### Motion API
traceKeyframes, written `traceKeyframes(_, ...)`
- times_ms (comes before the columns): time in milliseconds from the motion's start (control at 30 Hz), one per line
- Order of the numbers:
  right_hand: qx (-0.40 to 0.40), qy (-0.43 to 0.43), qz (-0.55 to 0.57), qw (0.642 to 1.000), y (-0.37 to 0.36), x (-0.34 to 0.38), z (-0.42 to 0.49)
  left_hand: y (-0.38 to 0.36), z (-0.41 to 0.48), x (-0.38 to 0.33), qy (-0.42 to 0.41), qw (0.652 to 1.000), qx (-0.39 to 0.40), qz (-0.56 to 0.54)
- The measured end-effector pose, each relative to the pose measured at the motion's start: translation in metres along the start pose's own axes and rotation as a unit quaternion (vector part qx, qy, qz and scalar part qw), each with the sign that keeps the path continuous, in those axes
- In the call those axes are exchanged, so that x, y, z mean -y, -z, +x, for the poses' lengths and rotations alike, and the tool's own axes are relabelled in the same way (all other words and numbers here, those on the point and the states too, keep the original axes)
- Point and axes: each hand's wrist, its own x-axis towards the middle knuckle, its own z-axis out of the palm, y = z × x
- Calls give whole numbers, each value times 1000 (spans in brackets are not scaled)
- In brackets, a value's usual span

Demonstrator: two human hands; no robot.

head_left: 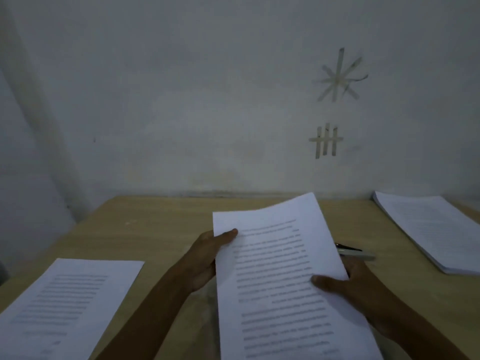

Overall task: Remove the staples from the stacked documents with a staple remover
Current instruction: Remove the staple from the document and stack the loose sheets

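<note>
Left hand (207, 258) and right hand (348, 284) each pinch one printed document (280, 281).
Next, seemingly: find its staple, then reach the half-hidden tool (361, 254) behind it.

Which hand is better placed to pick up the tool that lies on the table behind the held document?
Right. The tool lies just beyond the right hand, at the document's right edge; the left hand holds the opposite edge, farther away.
</note>
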Motion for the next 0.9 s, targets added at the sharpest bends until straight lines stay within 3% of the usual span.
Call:
traceKeyframes(100, 4, -5, -53, 999, -5, -23, -5, 3, 13, 22, 10, 996, -74, 51)
traceKeyframes(267, -1, -13, -264, 964, -13, -37, -10, -3, 28, 42, -8, 980, -131, 152)
traceKeyframes(500, 29, -55, -380, 923, 3, -38, 0, -20, 42, 53, -89, 941, -182, 273)
traceKeyframes(567, -4, -38, -435, 899, 17, -35, 11, -20, 49, 59, -93, 937, -174, 287)
traceKeyframes(667, -120, 35, -506, 853, 58, -38, 47, -20, 55, 68, -104, 933, -166, 302)
traceKeyframes(733, -136, 77, -532, 832, 83, -36, 69, -19, 55, 74, -119, 934, -161, 296)
traceKeyframes(900, 9, 49, -565, 824, 100, -37, 104, -17, 57, 85, -127, 938, -155, 283)
